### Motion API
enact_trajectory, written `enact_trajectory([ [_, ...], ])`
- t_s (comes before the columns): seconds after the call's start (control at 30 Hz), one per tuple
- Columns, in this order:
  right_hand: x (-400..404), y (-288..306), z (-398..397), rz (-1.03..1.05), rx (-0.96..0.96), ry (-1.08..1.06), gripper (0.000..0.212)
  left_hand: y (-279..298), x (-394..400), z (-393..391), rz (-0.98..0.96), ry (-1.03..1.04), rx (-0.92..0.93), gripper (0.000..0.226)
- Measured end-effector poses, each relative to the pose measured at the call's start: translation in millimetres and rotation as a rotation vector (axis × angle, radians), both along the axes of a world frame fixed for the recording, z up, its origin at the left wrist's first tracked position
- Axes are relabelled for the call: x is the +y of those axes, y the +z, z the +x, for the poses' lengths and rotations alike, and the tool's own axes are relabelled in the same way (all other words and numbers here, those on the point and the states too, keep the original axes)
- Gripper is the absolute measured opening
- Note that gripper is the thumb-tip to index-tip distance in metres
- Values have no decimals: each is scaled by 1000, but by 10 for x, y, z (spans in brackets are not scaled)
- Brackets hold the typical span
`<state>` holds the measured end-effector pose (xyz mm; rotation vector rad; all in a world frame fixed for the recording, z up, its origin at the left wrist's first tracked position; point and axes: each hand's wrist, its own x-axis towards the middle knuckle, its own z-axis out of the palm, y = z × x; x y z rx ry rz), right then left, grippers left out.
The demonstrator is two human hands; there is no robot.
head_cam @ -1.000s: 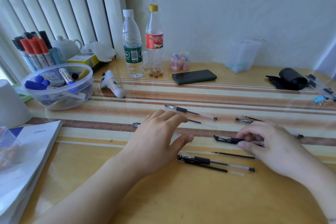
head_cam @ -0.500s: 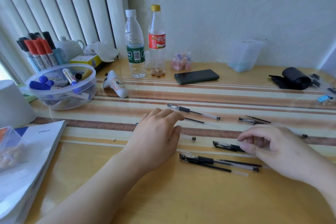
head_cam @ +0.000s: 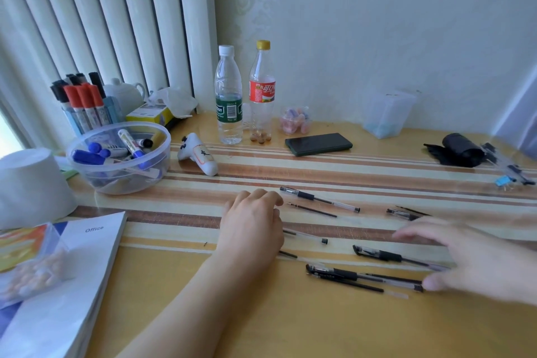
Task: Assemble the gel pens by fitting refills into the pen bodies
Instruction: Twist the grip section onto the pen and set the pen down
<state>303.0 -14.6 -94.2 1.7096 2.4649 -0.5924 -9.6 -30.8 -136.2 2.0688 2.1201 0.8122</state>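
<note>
Here the left hand (head_cam: 251, 222) lies palm-down, fingers curled loosely over a clear pen body (head_cam: 305, 235); whether it grips it cannot be told. Right of that hand, the right hand (head_cam: 470, 264) hovers spread and empty over 2 pens (head_cam: 364, 277), likely choosing one. A loose refill (head_cam: 312, 210) waits just beyond the left hand, within reach.

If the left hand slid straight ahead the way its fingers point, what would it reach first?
The left hand lies flat with fingers pointing up and right. Just past its fingertips is the loose refill, so that likely comes first, then the gel pen beyond it. Height off the table is unclear.
</note>
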Motion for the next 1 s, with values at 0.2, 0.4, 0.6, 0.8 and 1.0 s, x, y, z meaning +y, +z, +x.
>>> enact_trajectory([
  [0.2,45,-29,-3,21,48,-16,38,28,-5,-31,15,7,-102,30],
  [0.4,306,290,-423,98,-48,-12,24,18,0,-55,34,2,-152,30],
  [0.6,710,-18,-1253,324,39,-3,25,36,-9,-65,57,3,-146,30],
  [0.8,804,-163,-1389,318,34,-5,9,64,-35,-47,64,-31,-96,28],
  [1.0,176,79,-1228,535,189,131,7,167,-109,27,235,-145,104,34],
])
